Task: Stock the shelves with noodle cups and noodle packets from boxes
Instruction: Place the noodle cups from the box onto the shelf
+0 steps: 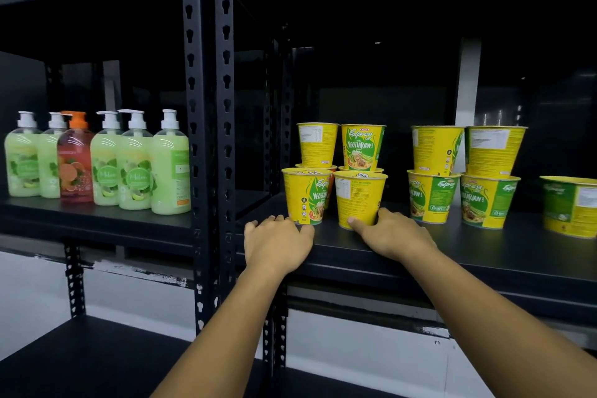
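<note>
Yellow-and-green noodle cups stand on the black shelf [420, 255]. The left group is two stacks behind and two single cups in front. My left hand [277, 242] rests on the shelf edge, fingers spread to the left, thumb against the base of the front left cup [307, 197]. My right hand [394, 236] holds the base of the front right cup [360, 197] between thumb and forefinger. Two more two-high stacks [465, 178] stand to the right, apart from my hands. A single cup [570, 207] stands at the far right edge.
Several pump bottles of green soap and one of orange soap [97, 161] line the neighbouring shelf on the left. Black perforated uprights [210, 107] divide the two bays. A lower shelf board [97, 352] runs below, with a pale wall behind it.
</note>
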{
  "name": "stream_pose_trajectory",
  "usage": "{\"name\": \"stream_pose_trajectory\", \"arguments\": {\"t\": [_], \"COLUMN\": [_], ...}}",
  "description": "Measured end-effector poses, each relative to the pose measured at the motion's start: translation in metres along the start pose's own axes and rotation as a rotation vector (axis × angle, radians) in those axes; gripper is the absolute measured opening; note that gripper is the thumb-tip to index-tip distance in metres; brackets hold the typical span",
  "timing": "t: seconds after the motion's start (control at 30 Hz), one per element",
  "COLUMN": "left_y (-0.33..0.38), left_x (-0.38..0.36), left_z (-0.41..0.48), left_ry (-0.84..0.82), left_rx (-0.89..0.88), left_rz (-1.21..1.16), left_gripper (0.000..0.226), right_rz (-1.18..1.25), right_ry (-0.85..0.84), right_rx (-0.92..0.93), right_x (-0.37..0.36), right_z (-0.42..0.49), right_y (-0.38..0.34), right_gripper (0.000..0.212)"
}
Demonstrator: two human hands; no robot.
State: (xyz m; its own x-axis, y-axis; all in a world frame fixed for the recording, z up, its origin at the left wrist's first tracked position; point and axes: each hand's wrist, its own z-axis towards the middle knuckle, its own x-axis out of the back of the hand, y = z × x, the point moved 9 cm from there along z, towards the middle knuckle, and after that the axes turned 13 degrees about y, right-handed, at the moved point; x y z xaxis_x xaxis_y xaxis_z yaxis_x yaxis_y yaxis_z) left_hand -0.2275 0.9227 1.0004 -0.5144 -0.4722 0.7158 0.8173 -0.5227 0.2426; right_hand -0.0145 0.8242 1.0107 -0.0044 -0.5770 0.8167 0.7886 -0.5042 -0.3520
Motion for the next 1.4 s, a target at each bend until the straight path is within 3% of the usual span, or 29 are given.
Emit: {"name": "stream_pose_trajectory", "arguments": {"t": [0.13, 0.27, 0.4, 0.53, 0.8, 0.97, 1.07, 1.17, 1.27, 1.33, 1.4], "left_y": [-0.004, -0.010, 0.018, 0.037, 0.037, 0.041, 0.040, 0.041, 0.045, 0.051, 0.058], "left_x": [0.021, 0.048, 0.075, 0.062, 0.042, 0.045, 0.042, 0.051, 0.069, 0.063, 0.048], "left_z": [-0.002, 0.018, 0.047, 0.070, 0.071, 0.070, 0.067, 0.049, 0.005, -0.020, -0.032], "left_ry": [0.101, 0.238, 0.339, 0.204, 0.179, 0.179, 0.147, 0.276, 0.542, 0.575, 0.507], "left_rx": [0.065, 0.126, -0.105, -0.220, -0.230, -0.217, -0.215, -0.259, -0.434, -0.551, -0.626], "left_rz": [-0.191, -0.531, -0.385, -0.239, -0.243, -0.222, -0.201, -0.298, -0.439, -0.453, -0.410], "left_gripper": [0.045, 0.082, 0.084, 0.079, 0.046, 0.042, 0.057, 0.072, 0.050, 0.037, 0.033], "right_rz": [-0.029, -0.055, -0.069, -0.074, -0.064, -0.062, -0.056, -0.051, -0.042, -0.027, -0.010], "right_ry": [0.016, 0.036, 0.036, 0.034, 0.037, 0.046, 0.048, 0.059, 0.073, 0.078, 0.080], "right_rx": [0.002, 0.008, 0.007, 0.007, 0.009, 0.012, 0.009, 0.005, 0.010, 0.014, 0.024], "right_x": [0.003, 0.006, 0.005, 0.006, 0.006, 0.007, 0.006, 0.006, 0.006, 0.006, 0.005], "right_z": [-0.003, -0.006, -0.006, -0.006, -0.005, -0.006, -0.006, -0.005, -0.004, -0.003, -0.002], "right_y": [-0.001, -0.003, -0.002, -0.002, -0.003, -0.004, -0.003, -0.003, -0.004, -0.004, -0.004], "right_gripper": [0.092, 0.090, 0.090, 0.091, 0.090, 0.089, 0.089, 0.089, 0.089, 0.089, 0.088]}}
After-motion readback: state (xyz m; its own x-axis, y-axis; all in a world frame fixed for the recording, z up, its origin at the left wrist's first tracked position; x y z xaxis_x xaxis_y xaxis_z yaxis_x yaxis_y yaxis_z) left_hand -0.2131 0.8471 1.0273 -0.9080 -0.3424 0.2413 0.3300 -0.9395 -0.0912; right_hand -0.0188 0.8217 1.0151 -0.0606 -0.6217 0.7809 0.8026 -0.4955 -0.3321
